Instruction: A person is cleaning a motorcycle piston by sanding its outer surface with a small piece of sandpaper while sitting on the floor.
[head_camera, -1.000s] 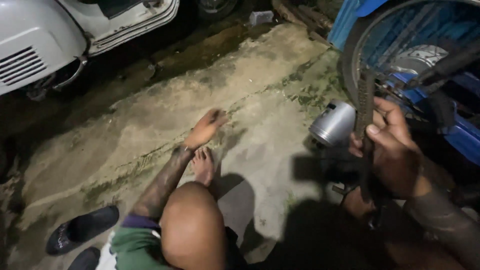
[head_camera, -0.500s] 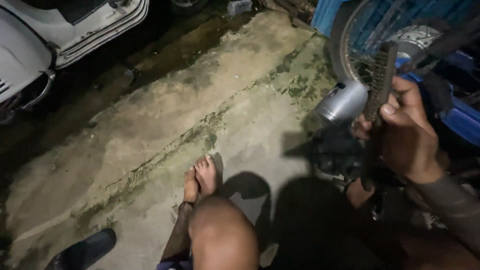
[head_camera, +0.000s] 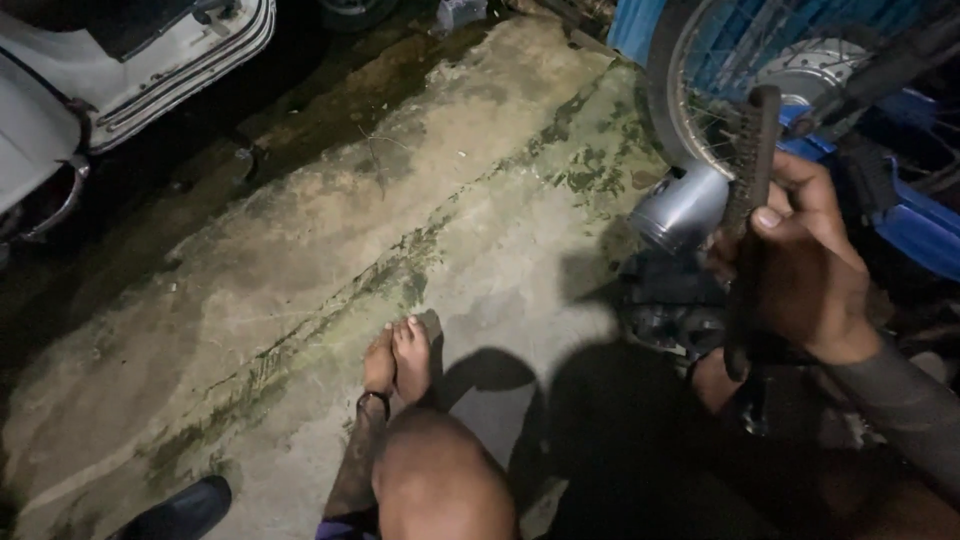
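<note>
Head view: right hand (head_camera: 805, 270) clenched around dark toothed bar (head_camera: 748, 215), raised beside spoked wheel (head_camera: 790, 70); left hand (head_camera: 378, 365) flat on concrete (head_camera: 300, 250), empty; bar not touching wheel.

Your right hand (head_camera: 800, 270) is bare, and a dark grey long sleeve (head_camera: 900, 400) covers the forearm down to the wrist. Your left forearm (head_camera: 358, 465) carries dark tattoo patterns, with a thin dark band (head_camera: 373, 397) around that wrist. Your knee (head_camera: 440, 480) is bare too
</note>
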